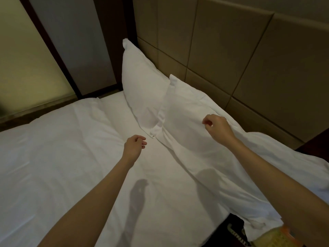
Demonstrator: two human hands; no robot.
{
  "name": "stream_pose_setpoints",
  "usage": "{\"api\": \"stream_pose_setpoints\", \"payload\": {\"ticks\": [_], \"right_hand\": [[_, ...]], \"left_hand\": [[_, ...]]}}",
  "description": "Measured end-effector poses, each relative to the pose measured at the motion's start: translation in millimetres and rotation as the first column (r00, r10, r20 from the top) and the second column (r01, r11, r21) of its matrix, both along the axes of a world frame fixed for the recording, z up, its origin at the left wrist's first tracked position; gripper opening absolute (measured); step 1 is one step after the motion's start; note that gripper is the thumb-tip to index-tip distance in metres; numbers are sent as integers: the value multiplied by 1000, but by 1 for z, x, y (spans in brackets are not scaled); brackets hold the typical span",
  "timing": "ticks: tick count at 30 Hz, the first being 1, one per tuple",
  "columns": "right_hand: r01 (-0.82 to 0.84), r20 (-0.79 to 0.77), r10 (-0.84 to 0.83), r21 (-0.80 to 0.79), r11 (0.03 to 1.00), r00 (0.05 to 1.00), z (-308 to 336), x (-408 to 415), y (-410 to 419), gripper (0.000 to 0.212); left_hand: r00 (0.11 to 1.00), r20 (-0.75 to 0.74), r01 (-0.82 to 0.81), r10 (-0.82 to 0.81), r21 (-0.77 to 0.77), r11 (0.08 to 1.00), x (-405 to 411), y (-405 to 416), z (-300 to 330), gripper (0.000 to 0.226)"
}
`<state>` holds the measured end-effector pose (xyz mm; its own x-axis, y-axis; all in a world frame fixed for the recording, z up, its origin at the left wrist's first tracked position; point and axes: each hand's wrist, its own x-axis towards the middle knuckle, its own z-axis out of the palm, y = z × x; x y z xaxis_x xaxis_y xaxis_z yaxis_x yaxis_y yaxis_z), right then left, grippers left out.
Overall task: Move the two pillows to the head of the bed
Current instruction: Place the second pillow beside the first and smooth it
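Note:
Two white pillows lean against the padded headboard (231, 56). The far pillow (140, 82) stands upright in the corner. The near pillow (192, 122) lies tilted beside it, its lower end hanging over the bed's edge. My right hand (216, 126) hovers over the near pillow's upper part, fingers loosely curled, holding nothing. My left hand (134, 146) hangs above the sheet just off the pillows' lower corners, fingers also loosely curled and empty. Shadows of both arms fall on the white bed (62, 148).
A dark wooden frame and frosted panels (26, 59) stand beyond the bed's far side. At the lower right, past the bed's edge, lie a dark floor area and a yellow-orange object (277, 236).

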<state>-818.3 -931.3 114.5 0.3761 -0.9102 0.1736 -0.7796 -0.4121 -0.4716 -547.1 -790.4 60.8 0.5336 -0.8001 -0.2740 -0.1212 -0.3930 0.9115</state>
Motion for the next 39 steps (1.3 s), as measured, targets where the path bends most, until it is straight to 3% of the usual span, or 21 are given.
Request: {"api": "stream_pose_setpoints", "payload": {"ticks": [4, 7, 10, 14, 16, 18, 22, 25, 28, 30, 33, 37, 39], "right_hand": [[3, -80, -2, 21, 1000, 997, 0, 7, -34, 19], [48, -200, -38, 44, 998, 979, -9, 9, -73, 37], [88, -309, -45, 127, 988, 950, -20, 12, -107, 58], [55, -405, 74, 297, 953, 911, -53, 12, -138, 89], [71, -415, 79, 334, 940, 906, -67, 9, -150, 98], [118, -436, 25, 299, 947, 900, -75, 4, -160, 100], [222, -466, -90, 235, 946, 880, -84, -19, -162, 99], [304, -570, -119, 241, 922, 813, -92, -42, -150, 102], [379, -609, -171, 230, 896, 775, -98, -55, -141, 89], [314, -615, -154, 160, 936, 773, -97, -54, -137, 70], [203, -498, -134, 87, 975, 857, -78, -50, -140, 44], [218, -331, -173, 103, 971, 928, -35, -42, -164, 36], [212, -276, -203, 2, 977, 939, -23, -35, -177, 36]], "left_hand": [[996, 76, 54, -54, 11, 998, 13, -45, 5, 27], [977, 169, 129, -131, 24, 991, 17, -95, 5, 29], [904, 339, 253, -260, 65, 965, 15, -149, 4, 35], [773, 453, 397, -444, 201, 896, 2, -228, -5, 46], [705, 469, 457, -532, 273, 847, -3, -264, -12, 56], [692, 406, 526, -596, 281, 803, -7, -292, -19, 69], [653, 266, 680, -709, 208, 704, -14, -336, -26, 98], [665, 236, 671, -708, 226, 706, -22, -362, -33, 106], [686, 305, 602, -661, 274, 750, -41, -379, -44, 92], [653, 414, 550, -634, 317, 773, -51, -378, -53, 74], [607, 471, 558, -639, 320, 766, -49, -378, -50, 56], [571, 498, 535, -652, 378, 756, -32, -406, -18, 39], [569, 528, 520, -631, 364, 773, -25, -421, -2, 29]]}}
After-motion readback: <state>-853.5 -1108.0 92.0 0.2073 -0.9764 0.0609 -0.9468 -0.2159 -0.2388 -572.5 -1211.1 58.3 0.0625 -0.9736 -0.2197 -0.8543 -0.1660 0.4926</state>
